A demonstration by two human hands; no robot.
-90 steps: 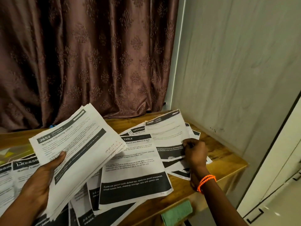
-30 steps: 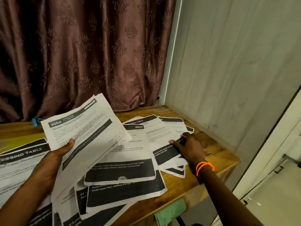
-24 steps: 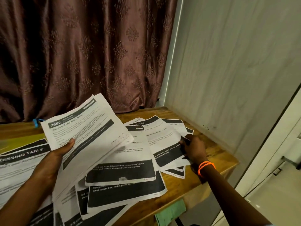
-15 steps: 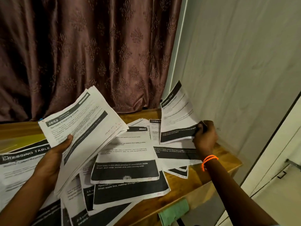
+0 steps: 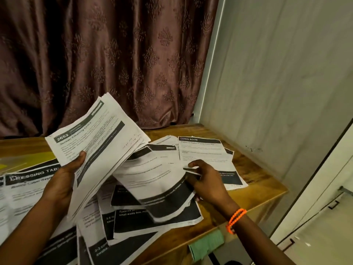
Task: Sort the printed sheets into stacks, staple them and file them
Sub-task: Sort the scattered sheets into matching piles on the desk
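My left hand [image 5: 65, 178] grips a thick stack of printed sheets [image 5: 99, 142] headed "2652 Screen Cleaning Check", raised and tilted above the wooden table [image 5: 254, 180]. My right hand [image 5: 206, 180], with an orange bead bracelet at the wrist, pinches the right edge of a single sheet [image 5: 152, 173] with a black band, held curved just above the middle pile. A "LIVING ROOM" sheet [image 5: 202, 150] lies flat at the right of the table. Several loose sheets [image 5: 152, 220] overlap below both hands, and "DRESSING TABLE" sheets [image 5: 26, 188] lie at the left.
A brown patterned curtain [image 5: 107, 54] hangs behind the table and a pale wall panel [image 5: 277, 83] closes its right side. A green cloth [image 5: 207, 243] hangs below the table's front edge. A yellow-green folder [image 5: 23, 159] shows at the far left under the papers.
My right hand lifted one sheet off the right pile, swung it left and now holds it over the middle pile, uncovering the "LIVING ROOM" sheet. The left hand's stack stayed raised.
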